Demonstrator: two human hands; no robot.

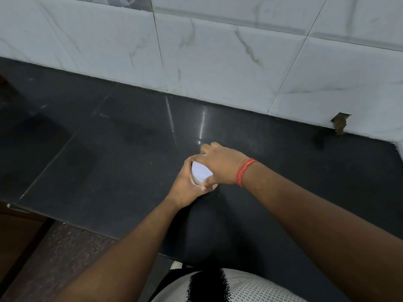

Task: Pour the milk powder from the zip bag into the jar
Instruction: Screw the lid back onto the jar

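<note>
A small jar (198, 179) with a pale lavender lid (201, 171) stands on the black stone counter (109, 149), near its middle. My left hand (185, 186) wraps around the jar's body from the left. From the right, my right hand (220, 165) covers the lid, fingers curled over its far rim and thumb on its near edge. A red thread band (245, 174) circles the right wrist. The jar's lower wall shows whitish through the fingers. No zip bag is in view.
A white marble-tiled wall (218, 51) rises behind the counter, with a broken hole (340, 123) at its base on the right. The counter's front edge runs diagonally at the lower left, above a speckled floor (65, 253). A wooden cabinet edge (19, 232) shows at far left.
</note>
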